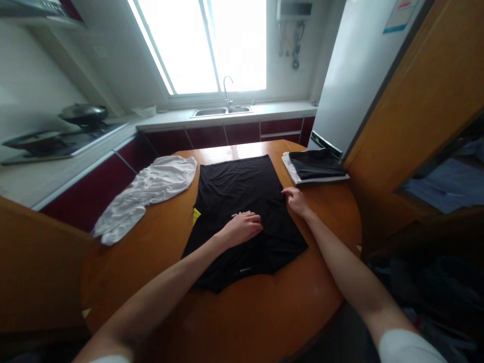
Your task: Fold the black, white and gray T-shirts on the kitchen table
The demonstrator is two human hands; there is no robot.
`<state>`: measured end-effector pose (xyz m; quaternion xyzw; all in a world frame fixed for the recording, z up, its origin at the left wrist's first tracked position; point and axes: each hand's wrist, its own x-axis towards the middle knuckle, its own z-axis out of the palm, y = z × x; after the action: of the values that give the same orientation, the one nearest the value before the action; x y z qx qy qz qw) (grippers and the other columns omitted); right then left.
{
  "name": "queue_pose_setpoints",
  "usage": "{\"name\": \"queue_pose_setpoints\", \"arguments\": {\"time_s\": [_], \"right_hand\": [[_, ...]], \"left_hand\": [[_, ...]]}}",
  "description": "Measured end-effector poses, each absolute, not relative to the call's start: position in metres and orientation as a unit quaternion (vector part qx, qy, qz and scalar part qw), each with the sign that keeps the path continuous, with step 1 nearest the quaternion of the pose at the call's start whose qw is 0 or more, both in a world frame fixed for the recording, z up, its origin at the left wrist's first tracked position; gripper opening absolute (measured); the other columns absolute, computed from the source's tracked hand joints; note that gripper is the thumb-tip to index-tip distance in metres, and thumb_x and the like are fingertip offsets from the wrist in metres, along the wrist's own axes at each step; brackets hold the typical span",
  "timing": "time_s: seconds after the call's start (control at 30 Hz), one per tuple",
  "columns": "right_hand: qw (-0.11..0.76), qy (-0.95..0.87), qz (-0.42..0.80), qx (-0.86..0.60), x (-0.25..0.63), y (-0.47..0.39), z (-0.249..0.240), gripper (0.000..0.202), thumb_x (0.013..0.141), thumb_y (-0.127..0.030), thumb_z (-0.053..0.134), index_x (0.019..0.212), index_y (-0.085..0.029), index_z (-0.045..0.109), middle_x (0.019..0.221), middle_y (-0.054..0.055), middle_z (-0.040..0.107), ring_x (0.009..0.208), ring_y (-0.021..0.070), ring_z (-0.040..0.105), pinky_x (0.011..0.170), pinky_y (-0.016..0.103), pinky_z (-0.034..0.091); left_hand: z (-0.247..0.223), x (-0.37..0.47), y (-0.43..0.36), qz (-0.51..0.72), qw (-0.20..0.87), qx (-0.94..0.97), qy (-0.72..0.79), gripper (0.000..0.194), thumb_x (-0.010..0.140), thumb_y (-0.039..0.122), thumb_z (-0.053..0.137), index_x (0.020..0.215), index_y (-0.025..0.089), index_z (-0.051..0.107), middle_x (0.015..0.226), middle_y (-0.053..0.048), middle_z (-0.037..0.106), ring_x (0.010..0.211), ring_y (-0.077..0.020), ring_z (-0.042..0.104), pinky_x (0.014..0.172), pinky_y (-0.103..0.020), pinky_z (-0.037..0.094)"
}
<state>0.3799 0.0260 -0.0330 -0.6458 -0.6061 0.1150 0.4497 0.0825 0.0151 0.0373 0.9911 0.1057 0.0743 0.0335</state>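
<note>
A black shirt (238,186) lies spread on the round wooden table (234,322), with small white print near its middle and a bit of yellow (196,216) at its left edge. Over the shirt's middle, beside the white print, is my left hand (244,228), its fingers curled; whether they pinch any cloth is hidden. My right hand (297,200) is at the shirt's right edge, thumb and fingers brought together on the cloth there. A crumpled white garment (151,186) lies at the table's left side.
Folded dark and white clothes (317,165) are stacked at the table's back right, close to the fridge (348,75). Behind the table run a counter with a sink (212,112) and, at the left, a stove (75,143) with pans.
</note>
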Motion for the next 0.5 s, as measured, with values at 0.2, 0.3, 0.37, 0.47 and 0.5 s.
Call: {"name": "queue_pose_setpoints", "arguments": {"time_s": [0.2,0.3,0.37,0.47,0.5], "right_hand": [[0.448,-0.6,0.106,-0.654,0.378,0.027,-0.032,0.047,0.081,-0.004,0.04,0.109,-0.014,0.076,0.121,0.01,0.073,0.117,0.019,0.065,0.108,0.034,0.046],[0.451,-0.593,0.09,-0.661,0.376,0.027,-0.031,0.047,0.082,-0.003,0.04,0.111,-0.014,0.075,0.123,0.011,0.072,0.12,0.0196,0.063,0.111,0.035,0.044],[0.453,-0.589,0.08,-0.665,0.375,0.025,-0.029,0.044,0.084,-0.005,0.04,0.11,-0.014,0.075,0.123,0.012,0.072,0.12,0.0206,0.062,0.111,0.036,0.043],[0.429,-0.601,0.068,-0.671,0.372,0.02,-0.026,0.039,0.091,-0.012,0.043,0.113,-0.015,0.075,0.127,0.013,0.069,0.123,0.0215,0.06,0.113,0.036,0.041],[0.411,-0.611,0.067,-0.673,0.37,0.019,-0.025,0.038,0.093,-0.016,0.044,0.117,-0.015,0.073,0.131,0.013,0.067,0.127,0.0213,0.057,0.115,0.037,0.039]], "left_hand": [[0.045,0.073,0.01,0.094,0.012,0.99,0.104,0.028,0.105,0.027,0.044,0.102,0.022,0.071,0.102,-0.006,0.065,0.097,-0.0191,0.062,0.093,-0.032,0.046],[0.046,0.07,0.006,0.073,0.033,0.993,0.09,0.02,0.102,0.026,0.052,0.099,0.023,0.071,0.097,-0.004,0.066,0.092,-0.0175,0.063,0.09,-0.029,0.047],[0.044,0.071,0.007,0.07,0.07,0.991,0.09,0.018,0.1,0.031,0.056,0.097,0.023,0.072,0.095,-0.003,0.066,0.09,-0.0168,0.064,0.087,-0.027,0.048],[0.04,0.08,0.022,0.122,0.124,0.971,0.164,0.022,0.101,0.033,0.053,0.101,0.024,0.074,0.099,-0.004,0.068,0.093,-0.0168,0.065,0.084,-0.026,0.049],[0.039,0.086,0.03,0.147,0.135,0.958,0.206,0.023,0.101,0.031,0.052,0.102,0.024,0.074,0.101,-0.004,0.068,0.093,-0.0169,0.066,0.083,-0.025,0.05]]}}
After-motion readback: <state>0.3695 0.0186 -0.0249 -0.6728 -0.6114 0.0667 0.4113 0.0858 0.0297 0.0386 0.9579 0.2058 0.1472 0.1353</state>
